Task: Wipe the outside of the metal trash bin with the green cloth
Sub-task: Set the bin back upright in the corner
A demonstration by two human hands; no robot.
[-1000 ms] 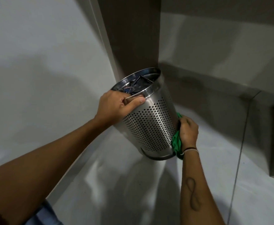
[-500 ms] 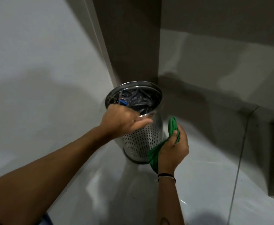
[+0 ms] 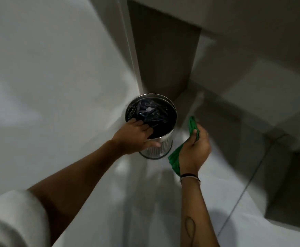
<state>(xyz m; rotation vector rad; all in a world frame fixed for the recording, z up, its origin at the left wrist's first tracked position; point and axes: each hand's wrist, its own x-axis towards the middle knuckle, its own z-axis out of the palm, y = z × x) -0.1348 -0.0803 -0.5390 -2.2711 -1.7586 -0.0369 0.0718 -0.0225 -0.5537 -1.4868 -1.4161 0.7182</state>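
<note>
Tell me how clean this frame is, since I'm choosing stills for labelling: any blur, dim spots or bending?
Head view: dim and soft throughout; the right hand and cloth are motion-smeared; the bin interior is nearly black, its perforations barely resolved; the left hand is fairly clear; wide-angle bending curves the wall edges; the sleeve is blurred.

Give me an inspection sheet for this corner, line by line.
Surface: pale glossy floor, bare.
Job's things: metal trash bin upright in the corner, dark bag inside; green cloth off the bin.
Clutter: nothing seen.
Hands: left hand grips the bin rim; right hand holds the cloth beside the bin.
Cables: nothing seen.
Surroundings: white wall left, brown panel behind.
</note>
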